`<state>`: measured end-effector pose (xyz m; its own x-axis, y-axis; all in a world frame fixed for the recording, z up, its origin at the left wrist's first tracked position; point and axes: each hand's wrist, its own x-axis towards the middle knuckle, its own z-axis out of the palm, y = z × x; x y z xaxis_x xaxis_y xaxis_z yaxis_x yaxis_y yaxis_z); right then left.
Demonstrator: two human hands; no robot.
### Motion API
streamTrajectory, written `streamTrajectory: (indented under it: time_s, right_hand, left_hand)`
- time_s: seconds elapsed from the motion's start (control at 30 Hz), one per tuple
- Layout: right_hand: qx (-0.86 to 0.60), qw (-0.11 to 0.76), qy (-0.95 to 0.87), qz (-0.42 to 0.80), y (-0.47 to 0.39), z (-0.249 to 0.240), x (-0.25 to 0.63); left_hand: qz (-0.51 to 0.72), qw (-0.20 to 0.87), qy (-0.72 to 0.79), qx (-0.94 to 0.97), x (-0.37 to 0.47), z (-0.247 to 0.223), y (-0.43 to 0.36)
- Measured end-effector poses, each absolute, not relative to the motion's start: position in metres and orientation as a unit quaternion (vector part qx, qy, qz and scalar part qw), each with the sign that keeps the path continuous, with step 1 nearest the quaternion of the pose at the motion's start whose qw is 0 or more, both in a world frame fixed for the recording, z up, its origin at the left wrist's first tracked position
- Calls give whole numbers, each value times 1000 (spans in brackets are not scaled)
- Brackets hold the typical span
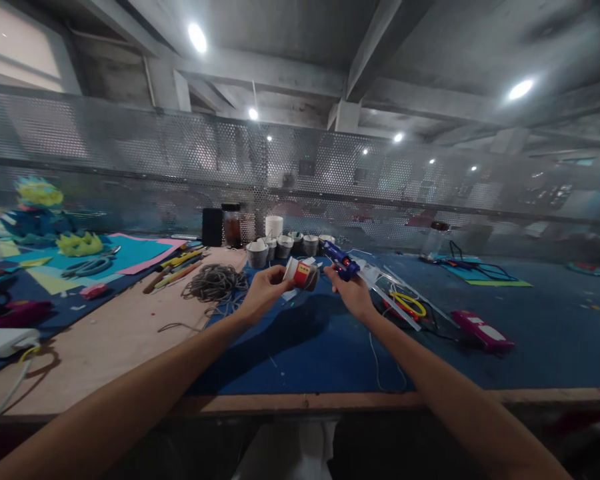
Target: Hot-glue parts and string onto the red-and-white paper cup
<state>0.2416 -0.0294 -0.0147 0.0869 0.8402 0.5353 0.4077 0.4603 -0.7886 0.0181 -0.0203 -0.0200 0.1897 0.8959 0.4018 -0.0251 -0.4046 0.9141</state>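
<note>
In front of me my left hand (266, 291) is closed around a small paper cup (296, 269) with a red and yellow print. The cup is tilted on its side, and grey cord seems to cover the part toward the right. My right hand (353, 293) grips a blue glue gun (341, 259) just right of the cup, without clear contact between them. To the left of my left hand lies a tangled heap of grey cord (216, 283). Clear glue sticks (393, 308) and a coiled yellow cable (407, 304) are beside my right forearm.
Behind my hands stand several grey-wrapped cups (257, 255), a stack of white cups (274, 225) and a dark jar (231, 227). Scissors (91, 265), coloured paper (143, 250) and cutters (177, 259) lie left. A maroon box (483, 331) sits right. A perforated metal screen (305, 167) runs behind.
</note>
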Motion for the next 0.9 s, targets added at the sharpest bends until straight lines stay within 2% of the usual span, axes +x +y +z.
streamTrajectory:
  time_s: [0.23, 0.43, 0.9]
  right_hand:
    - [-436, 537, -687, 222, -33, -23, 238]
    - [-442, 498, -705, 244, -38, -25, 234]
    - [-451, 474, -721, 226, -33, -31, 234]
  left_hand:
    - [588, 389, 350, 617, 15, -17, -18]
    - [605, 302, 388, 627, 12, -14, -19]
    - [634, 283, 372, 616, 14, -13, -20]
